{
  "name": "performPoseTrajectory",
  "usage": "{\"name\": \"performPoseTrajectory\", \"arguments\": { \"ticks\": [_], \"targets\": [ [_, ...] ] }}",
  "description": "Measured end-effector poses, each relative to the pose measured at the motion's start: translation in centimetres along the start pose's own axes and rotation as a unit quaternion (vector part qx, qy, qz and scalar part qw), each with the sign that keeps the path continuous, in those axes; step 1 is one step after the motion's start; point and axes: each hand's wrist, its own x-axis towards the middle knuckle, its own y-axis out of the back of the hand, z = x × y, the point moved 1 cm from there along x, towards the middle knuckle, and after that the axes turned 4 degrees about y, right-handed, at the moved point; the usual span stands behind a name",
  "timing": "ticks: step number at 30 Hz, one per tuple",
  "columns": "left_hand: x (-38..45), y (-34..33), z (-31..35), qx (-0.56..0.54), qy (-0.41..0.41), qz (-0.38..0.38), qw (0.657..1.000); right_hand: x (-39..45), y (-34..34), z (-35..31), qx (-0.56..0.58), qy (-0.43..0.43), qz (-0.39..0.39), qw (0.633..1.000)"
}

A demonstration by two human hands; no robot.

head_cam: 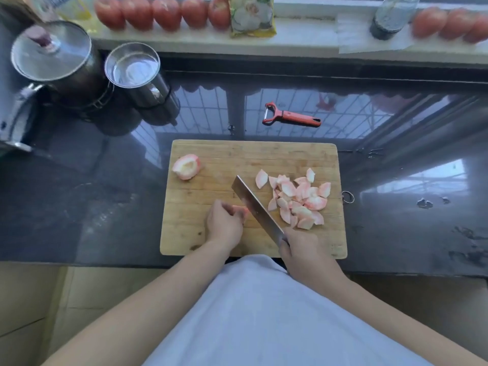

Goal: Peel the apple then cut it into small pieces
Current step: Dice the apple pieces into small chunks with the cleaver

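A wooden cutting board lies on the dark counter. A peeled apple chunk rests at its far left corner. Several pale pink apple slices are heaped on the right half. My left hand presses a small apple piece onto the board; the piece is mostly hidden under my fingers. My right hand grips the handle of a cleaver, whose blade slants up-left and sits right beside the held piece. A red peeler lies on the counter beyond the board.
Two steel pots stand at the back left of the glossy counter. A row of tomatoes, a snack bag and a dark bottle line the window sill behind. The counter's front edge is near my body.
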Motion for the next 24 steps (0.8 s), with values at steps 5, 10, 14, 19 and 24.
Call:
{"name": "performPoseTrajectory", "arguments": {
  "ticks": [5, 10, 14, 19, 24],
  "targets": [
    [0.0, 0.2, 0.1, 0.012, -0.012, -0.004, 1.000, 0.1, -0.1, -0.1, -0.046, -0.015, -0.021, 0.999],
    [-0.1, 0.3, 0.4, 0.023, -0.029, -0.002, 0.999, 2.7, -1.3, -1.3, -0.074, -0.013, -0.007, 0.997],
    [0.0, 0.4, 0.2, 0.023, -0.026, -0.008, 0.999, 3.1, -1.1, -1.9, -0.040, 0.010, 0.017, 0.999],
    [0.5, 0.5, 0.1, 0.035, -0.017, -0.014, 0.999, 0.4, 0.2, -0.6, -0.050, 0.007, 0.003, 0.999],
    [0.4, 0.5, 0.1, 0.038, -0.023, -0.014, 0.999, 0.7, -0.5, -0.6, -0.095, 0.025, -0.016, 0.995]
  ]
}}
